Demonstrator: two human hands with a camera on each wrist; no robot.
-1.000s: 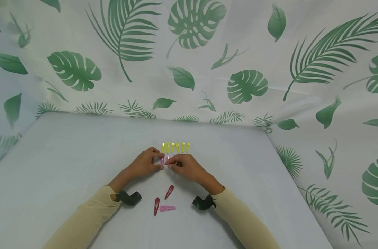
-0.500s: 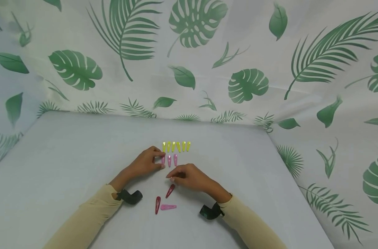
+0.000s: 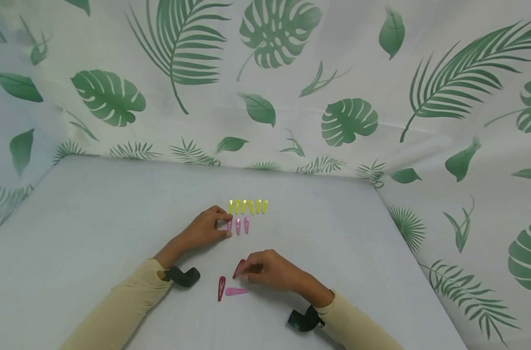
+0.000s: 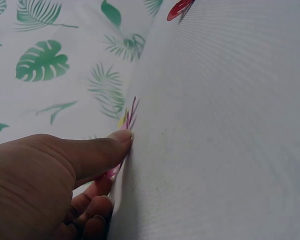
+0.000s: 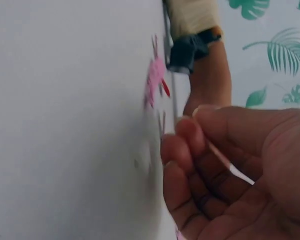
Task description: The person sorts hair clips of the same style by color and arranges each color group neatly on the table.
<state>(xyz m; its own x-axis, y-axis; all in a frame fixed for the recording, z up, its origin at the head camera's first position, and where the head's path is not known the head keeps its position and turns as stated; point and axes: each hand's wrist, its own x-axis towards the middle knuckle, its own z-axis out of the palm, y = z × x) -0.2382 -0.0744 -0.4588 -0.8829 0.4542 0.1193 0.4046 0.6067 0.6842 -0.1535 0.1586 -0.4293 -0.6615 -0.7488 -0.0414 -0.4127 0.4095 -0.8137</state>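
Note:
My left hand (image 3: 205, 227) pinches the leftmost pink hair clip (image 3: 229, 225) between thumb and fingers, one at each end. Beside it lie a second pink hair clip (image 3: 238, 226) and a third pink hair clip (image 3: 246, 225), forming a short row. My right hand (image 3: 272, 270) hovers low over the table with loosely bent fingers, and no clip shows in them. Its fingertips overlap the edge of a red hair clip (image 3: 238, 268); whether they touch it I cannot tell. Just in front lies a loose pink hair clip (image 3: 236, 291), seen edge-on in the right wrist view (image 5: 155, 80).
Behind the pink row stands a row of several yellow hair clips (image 3: 244, 206). Another red hair clip (image 3: 221, 288) lies left of the loose pink one. The white table (image 3: 116, 204) meets a leaf-patterned cloth (image 3: 292, 121) at the back and sides.
My right hand has come away from the pink row and moved toward me, down to the loose red and pink clips. The left hand keeps its place on the leftmost pink hair clip.

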